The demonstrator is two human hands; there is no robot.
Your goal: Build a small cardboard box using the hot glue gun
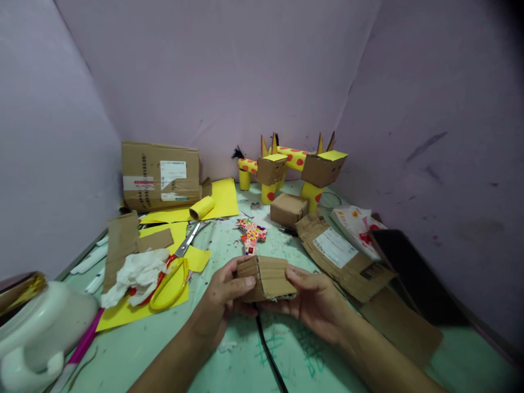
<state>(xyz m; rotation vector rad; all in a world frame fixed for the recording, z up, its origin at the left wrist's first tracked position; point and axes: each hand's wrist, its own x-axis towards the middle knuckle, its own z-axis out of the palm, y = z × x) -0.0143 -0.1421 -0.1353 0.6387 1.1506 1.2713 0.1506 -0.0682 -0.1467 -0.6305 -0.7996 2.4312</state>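
Observation:
Between my two hands is a small brown cardboard box (275, 277), held low above the green tabletop (213, 349). My left hand (229, 286) grips its left end, with the thumb on the side face. On the right end, my right hand (309, 292) closes with its thumb near the top corner and fingers underneath. A ragged cut edge shows along the box's lower front. Beyond it lies a pink patterned paper piece (252, 236). A black cable (266, 344) runs from beneath the box toward me.
Two cardboard-headed giraffe figures (323, 170) stand at the back beside another small box (289, 210). Scissors (176, 273), crumpled tissue (137, 275) and yellow paper (223, 196) lie left, before a large carton (161, 174). A white mug (45, 327) stands near left; flattened cardboard (344, 256) lies right.

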